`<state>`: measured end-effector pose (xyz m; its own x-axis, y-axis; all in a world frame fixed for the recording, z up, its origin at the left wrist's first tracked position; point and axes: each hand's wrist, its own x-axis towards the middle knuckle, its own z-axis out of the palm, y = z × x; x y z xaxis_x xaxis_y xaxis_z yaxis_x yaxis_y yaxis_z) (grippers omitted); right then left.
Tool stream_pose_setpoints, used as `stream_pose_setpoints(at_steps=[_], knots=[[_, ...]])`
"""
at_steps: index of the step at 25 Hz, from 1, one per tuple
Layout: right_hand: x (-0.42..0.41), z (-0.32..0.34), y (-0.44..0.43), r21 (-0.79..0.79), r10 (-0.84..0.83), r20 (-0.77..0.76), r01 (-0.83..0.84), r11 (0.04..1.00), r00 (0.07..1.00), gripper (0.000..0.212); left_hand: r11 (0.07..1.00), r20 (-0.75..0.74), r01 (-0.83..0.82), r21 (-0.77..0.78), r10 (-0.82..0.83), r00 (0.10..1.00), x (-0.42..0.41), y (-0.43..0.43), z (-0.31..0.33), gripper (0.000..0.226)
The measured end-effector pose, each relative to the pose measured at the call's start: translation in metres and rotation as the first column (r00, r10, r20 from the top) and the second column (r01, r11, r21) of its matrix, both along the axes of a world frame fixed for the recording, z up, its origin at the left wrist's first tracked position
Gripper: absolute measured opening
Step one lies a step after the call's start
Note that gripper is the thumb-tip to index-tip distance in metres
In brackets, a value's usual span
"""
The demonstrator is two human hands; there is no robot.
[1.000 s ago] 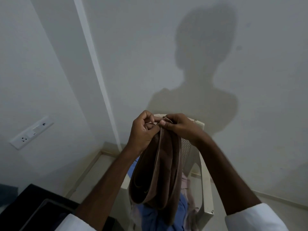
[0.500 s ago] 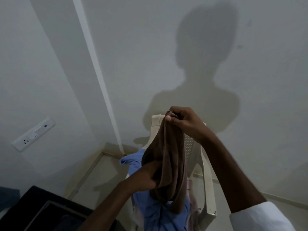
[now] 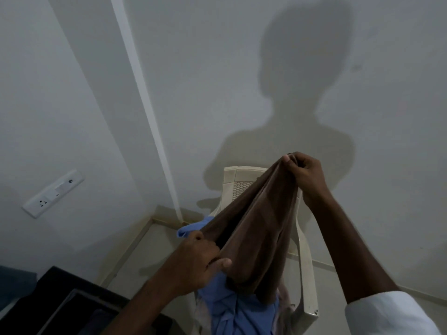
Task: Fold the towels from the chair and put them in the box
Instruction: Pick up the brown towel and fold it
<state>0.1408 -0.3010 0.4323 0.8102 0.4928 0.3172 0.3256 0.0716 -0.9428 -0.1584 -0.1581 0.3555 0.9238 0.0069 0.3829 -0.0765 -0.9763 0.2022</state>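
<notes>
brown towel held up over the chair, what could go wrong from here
The right hand pinches only a small bunch at the top of the brown towel; it could slip and drop the cloth.
The towel hangs bunched between that pinch and the left hand, so a fold now may come out uneven.
Its lower end hangs near the blue towel on the chair and might drag it off.

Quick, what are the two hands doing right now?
Left hand: closed, gripping the brown towel low down.
Right hand: closed, pinching the brown towel's top end, held up high.
</notes>
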Motion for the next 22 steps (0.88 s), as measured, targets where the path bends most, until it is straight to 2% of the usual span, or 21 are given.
stream_pose_setpoints(at_steps=[2,4,8,11,17,20,22], knots=[[0.005,-0.003,-0.004,0.051,-0.031,-0.06,0.034,0.998,0.998,0.028,0.987,0.137,-0.017,0.158,-0.005,0.991,-0.006,0.0,0.018,0.033],[0.007,-0.003,-0.008,0.074,-0.026,-0.073,0.031,0.997,0.997,0.027,0.968,0.228,-0.137,0.209,0.088,0.97,-0.015,-0.001,0.044,0.028],[0.005,0.011,-0.011,0.109,-0.001,-0.085,0.01,0.994,0.996,0.03,0.89,0.232,-0.353,0.29,0.292,0.928,-0.03,0.01,0.084,0.018],[-0.001,0.029,-0.015,0.193,0.104,-0.16,-0.073,0.979,0.982,0.031,0.82,0.228,-0.462,0.337,0.405,0.885,-0.031,0.032,0.097,0.014],[-0.005,0.046,-0.021,0.151,0.059,-0.145,-0.037,0.988,0.988,0.031,0.797,0.311,-0.448,0.406,0.34,0.887,-0.015,0.068,0.128,0.011],[-0.003,0.051,-0.033,0.177,0.06,-0.134,-0.035,0.984,0.989,0.03,0.83,0.346,-0.452,0.326,0.34,0.874,-0.003,0.078,0.146,0.015],[-0.004,0.054,-0.041,0.174,0.075,-0.086,-0.059,0.983,0.993,0.031,0.869,0.297,-0.424,0.256,0.347,0.89,0.004,0.089,0.152,0.015]])
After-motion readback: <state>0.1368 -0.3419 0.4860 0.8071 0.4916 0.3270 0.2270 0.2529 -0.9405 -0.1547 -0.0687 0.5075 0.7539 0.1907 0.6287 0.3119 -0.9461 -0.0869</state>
